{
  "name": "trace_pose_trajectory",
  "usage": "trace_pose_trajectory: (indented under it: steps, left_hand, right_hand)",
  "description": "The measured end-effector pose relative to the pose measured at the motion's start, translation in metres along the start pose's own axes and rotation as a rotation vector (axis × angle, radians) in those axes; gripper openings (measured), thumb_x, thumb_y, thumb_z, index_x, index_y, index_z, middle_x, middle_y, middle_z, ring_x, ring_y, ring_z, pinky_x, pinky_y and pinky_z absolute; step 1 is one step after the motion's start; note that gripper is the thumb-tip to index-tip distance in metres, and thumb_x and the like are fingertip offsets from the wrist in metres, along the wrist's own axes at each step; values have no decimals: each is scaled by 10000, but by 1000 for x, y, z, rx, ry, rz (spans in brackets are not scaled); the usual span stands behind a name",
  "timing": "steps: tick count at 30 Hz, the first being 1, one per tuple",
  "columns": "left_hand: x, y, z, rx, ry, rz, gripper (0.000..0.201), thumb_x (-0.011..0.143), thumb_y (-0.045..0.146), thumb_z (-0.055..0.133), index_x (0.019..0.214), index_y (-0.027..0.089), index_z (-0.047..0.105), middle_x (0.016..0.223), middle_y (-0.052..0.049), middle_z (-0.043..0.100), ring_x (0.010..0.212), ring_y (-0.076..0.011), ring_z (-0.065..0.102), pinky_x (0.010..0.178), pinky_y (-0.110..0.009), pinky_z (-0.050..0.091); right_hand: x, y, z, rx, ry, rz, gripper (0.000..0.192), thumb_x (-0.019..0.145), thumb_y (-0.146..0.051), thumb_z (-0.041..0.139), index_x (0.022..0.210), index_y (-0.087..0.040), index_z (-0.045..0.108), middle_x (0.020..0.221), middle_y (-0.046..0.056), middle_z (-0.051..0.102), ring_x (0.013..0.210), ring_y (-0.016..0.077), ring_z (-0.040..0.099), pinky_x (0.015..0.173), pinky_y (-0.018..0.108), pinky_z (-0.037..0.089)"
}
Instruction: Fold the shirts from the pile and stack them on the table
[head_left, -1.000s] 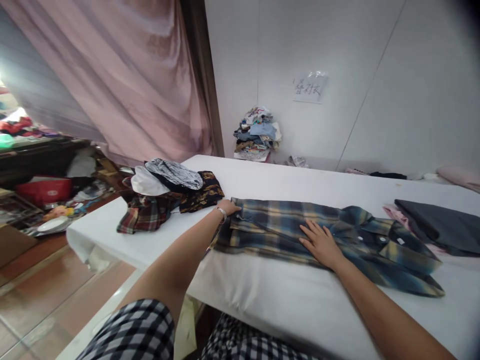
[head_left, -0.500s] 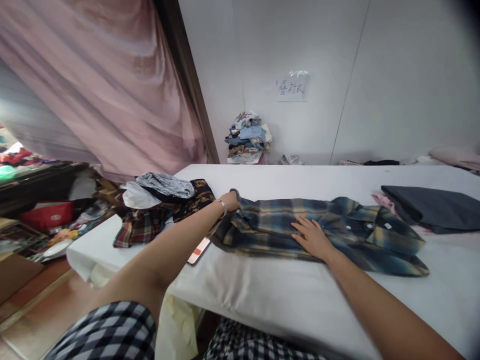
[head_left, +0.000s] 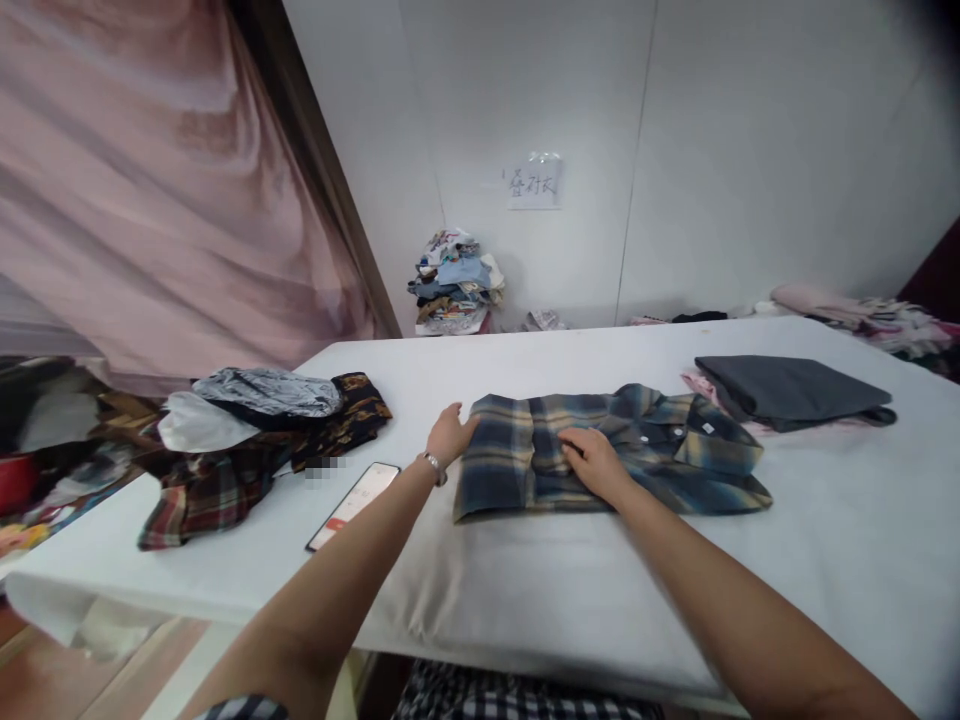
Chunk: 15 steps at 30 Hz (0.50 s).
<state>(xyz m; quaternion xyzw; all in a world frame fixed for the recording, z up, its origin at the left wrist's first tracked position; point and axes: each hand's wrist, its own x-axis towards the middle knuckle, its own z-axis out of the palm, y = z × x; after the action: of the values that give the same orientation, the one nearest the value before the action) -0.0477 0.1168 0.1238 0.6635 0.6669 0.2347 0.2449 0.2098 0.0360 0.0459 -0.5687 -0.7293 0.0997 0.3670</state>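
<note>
The blue plaid shirt (head_left: 600, 450) lies part-folded mid-table, collar to the right; the right hand (head_left: 592, 462) presses flat and open on its middle, seemingly pinning the fold; the left hand (head_left: 448, 435), fingers loosely spread, touches its left edge, squaring it; a phone (head_left: 352, 505) and heaped clothes (head_left: 247, 430) lie left, a grey folded garment (head_left: 784, 388) far right.

I stand at a table (head_left: 570, 600) covered in white cloth. Behind it are pale panelled walls (head_left: 750, 150), and a handwritten paper notice (head_left: 533, 182) is fixed to one panel. To my left hangs a pink curtain (head_left: 150, 200), bounded by a dark post (head_left: 315, 170). A heap of mixed clothing (head_left: 455, 282) sits at the wall's foot. Lighting is even and diffuse. Brown floor (head_left: 45, 680) shows lower left.
</note>
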Motion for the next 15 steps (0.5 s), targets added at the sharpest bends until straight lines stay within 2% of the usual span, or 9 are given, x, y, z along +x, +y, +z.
trace_pose_trajectory:
  steps: [3,5,7,9,11,13,15]
  left_hand:
    - [-4,-25,13,-7,-32,-102,658,799,495,587,1294,74,483,1232,-202,620,1142,-292,590,911,-346,467]
    - [-5,-27,22,-38,-78,-127,605,774,509,606,1192,74,564,1144,-188,670,1055,-286,638,842,-331,498]
    - [-6,-21,24,-84,-121,-125,485,779,475,602,1078,93,624,1069,-158,705,970,-262,671,782,-307,516]
    - [-6,-15,15,-140,-144,-110,407,808,444,562,1046,122,631,1022,-117,723,909,-227,687,743,-280,523]
    - [-5,-17,-3,-157,-101,-79,396,817,445,541,1074,152,613,1026,-89,721,916,-217,682,754,-277,520]
    - [-4,-29,-22,-65,7,-62,399,800,464,551,1065,171,606,1022,-90,713,942,-246,669,781,-309,511]
    - [-4,-49,-33,91,70,-96,379,786,461,556,1023,171,611,990,-111,708,941,-284,663,786,-345,504]
  right_hand:
    - [-3,-10,2,-175,-165,-13,386,873,-246,468,1229,-227,613,1349,106,554,1308,285,428,1085,576,235]
    - [-5,-16,1,-256,-280,-12,400,897,-287,468,1274,-216,579,1427,128,469,1367,309,339,1082,598,209]
    - [-4,-22,-4,-295,-345,-9,402,914,-314,463,1292,-220,561,1452,132,434,1381,310,311,1079,597,214]
    - [-5,-28,-9,-297,-350,-16,398,919,-315,468,1296,-226,556,1447,127,441,1375,295,325,1089,579,216]
    - [-7,-34,-12,-267,-316,-49,396,923,-323,473,1298,-227,555,1433,121,461,1367,278,344,1106,559,208]
    - [-10,-41,-11,-221,-296,-89,404,929,-337,469,1312,-230,546,1425,112,474,1361,271,360,1113,548,214]
    - [-13,-47,-8,-174,-333,-102,412,919,-341,489,1313,-237,549,1430,106,474,1348,280,384,1097,538,268]
